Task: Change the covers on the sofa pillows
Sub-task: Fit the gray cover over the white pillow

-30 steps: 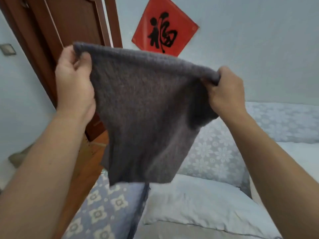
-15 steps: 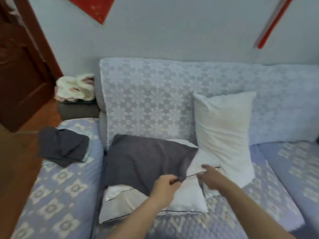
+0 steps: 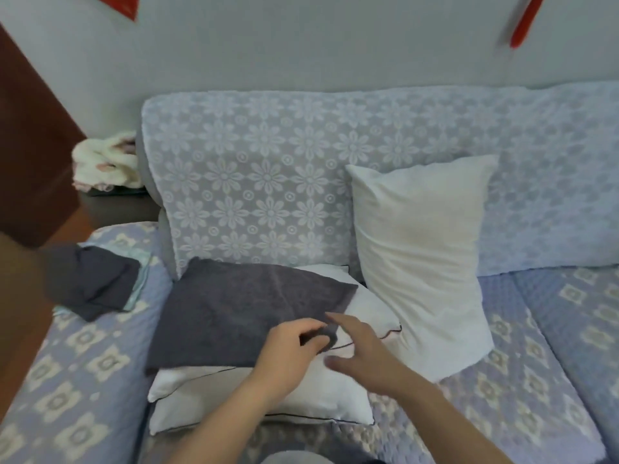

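Note:
A dark grey pillow cover [image 3: 241, 313] lies flat on top of a white pillow [image 3: 301, 403] on the sofa seat. My left hand [image 3: 288, 349] pinches the cover's near right corner. Just to its right, my right hand [image 3: 361, 349] hovers with the fingers spread and nothing in them. A second bare white pillow [image 3: 422, 262] leans upright against the sofa back. Another dark grey cover [image 3: 93, 283] lies crumpled on the left armrest.
The sofa [image 3: 536, 346] wears a blue-grey patterned throw on seat and back. A white fluffy bundle [image 3: 104, 162] sits on a dark side table behind the left arm. A brown door [image 3: 30, 145] stands at the left.
A second ago both hands held the grey cover up in the air. Now it lies spread on the flat pillow, my left hand pinches its corner and my right hand has let go.

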